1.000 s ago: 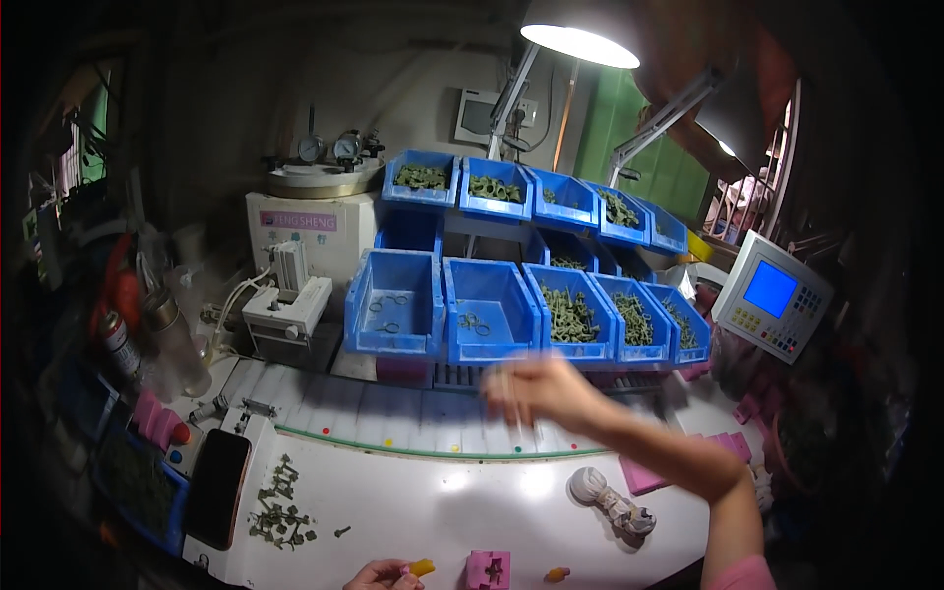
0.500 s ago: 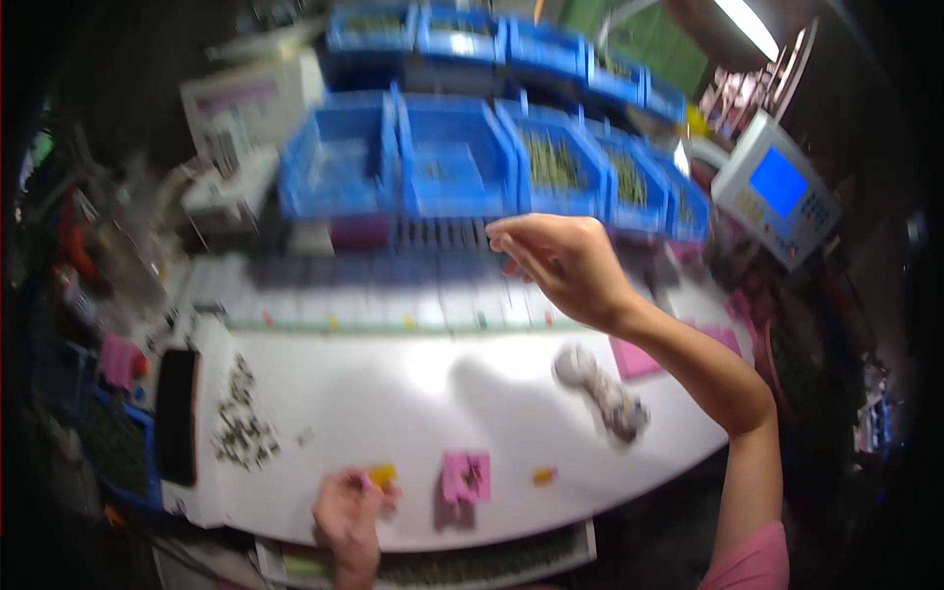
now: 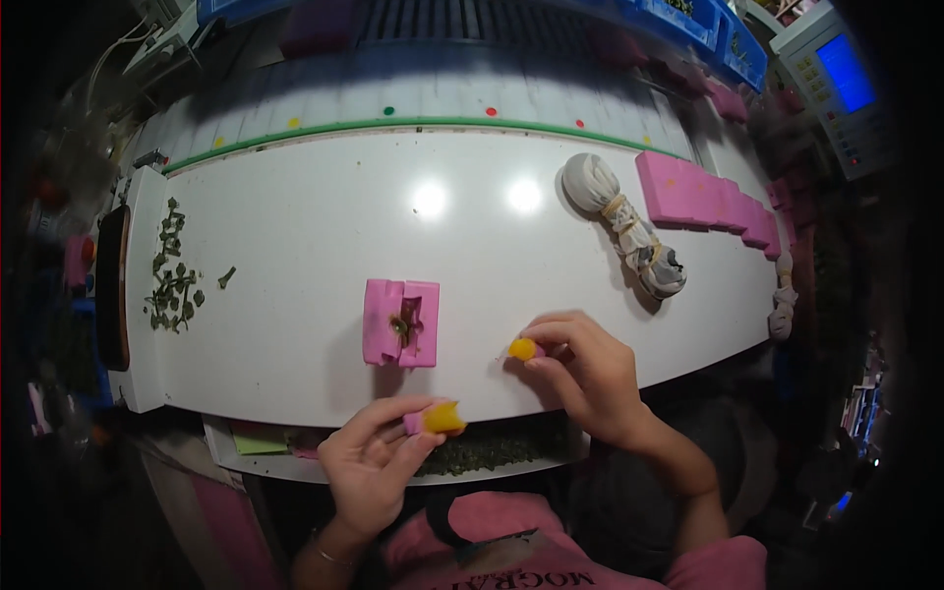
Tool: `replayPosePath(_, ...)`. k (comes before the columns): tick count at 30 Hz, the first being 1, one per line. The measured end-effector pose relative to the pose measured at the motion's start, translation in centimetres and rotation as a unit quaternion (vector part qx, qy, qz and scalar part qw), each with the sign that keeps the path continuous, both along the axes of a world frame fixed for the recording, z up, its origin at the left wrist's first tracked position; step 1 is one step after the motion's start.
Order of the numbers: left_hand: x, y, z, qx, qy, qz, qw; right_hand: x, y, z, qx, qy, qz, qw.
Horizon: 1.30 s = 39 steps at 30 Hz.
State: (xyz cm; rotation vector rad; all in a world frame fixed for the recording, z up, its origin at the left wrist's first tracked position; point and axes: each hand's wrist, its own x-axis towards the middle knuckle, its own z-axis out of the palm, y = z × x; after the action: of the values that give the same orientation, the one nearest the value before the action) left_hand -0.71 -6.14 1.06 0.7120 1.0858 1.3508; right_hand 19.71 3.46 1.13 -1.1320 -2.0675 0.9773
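Note:
My left hand [image 3: 369,467] is closed on a small yellow piece with a pink end [image 3: 440,418], held over the table's front edge. To its right, my right hand [image 3: 595,379] pinches another small yellow piece [image 3: 522,349] just above the white table; the fingers hide part of it. Between and beyond the hands stands a pink notched block [image 3: 380,305]. Its cut-out holds a small dark green and brownish thing, too small to name. Neither hand touches the block.
Small dark green pieces [image 3: 175,285] lie scattered at the table's left. A banded white cloth bundle [image 3: 629,231] and a row of pink blocks [image 3: 688,192] lie at right. Below the front edge, an open drawer [image 3: 224,442] holds green bits. A blue-screened device [image 3: 846,74] stands far right.
My right hand has come down from near the blue bins to the table and picked up the yellow piece lying there. The view has tilted down; my left hand still holds its piece.

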Motion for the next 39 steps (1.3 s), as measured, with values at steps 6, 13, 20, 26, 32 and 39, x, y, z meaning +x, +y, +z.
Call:
replayPosePath(6,1.8,1.1,0.3,0.006,0.003,-0.027,1.000,0.3,-2.2,2.8,-0.135,0.125,0.013,0.983)
replayPosePath(13,2.9,1.7,-0.1,0.137,0.146,-0.043,0.979,1.1,-1.9,4.0,-0.446,0.276,-0.039,0.850)
replayPosePath(20,3.1,2.5,-0.1,0.372,0.367,-0.036,0.852,1.7,-1.1,3.8,-0.518,0.309,-0.030,0.797)
replayPosePath(26,2.0,3.4,0.2,0.444,0.410,-0.123,0.787,1.5,-1.0,3.7,-0.572,0.323,-0.011,0.754)
replayPosePath(32,5.4,2.7,-0.3,0.133,0.094,0.002,0.987,-0.6,-3.3,1.7,0.088,0.107,-0.049,0.989)
replayPosePath(39,5.3,4.1,0.3,-0.085,-0.239,-0.063,0.965,-0.3,-0.7,2.6,0.211,-0.014,0.032,0.977)
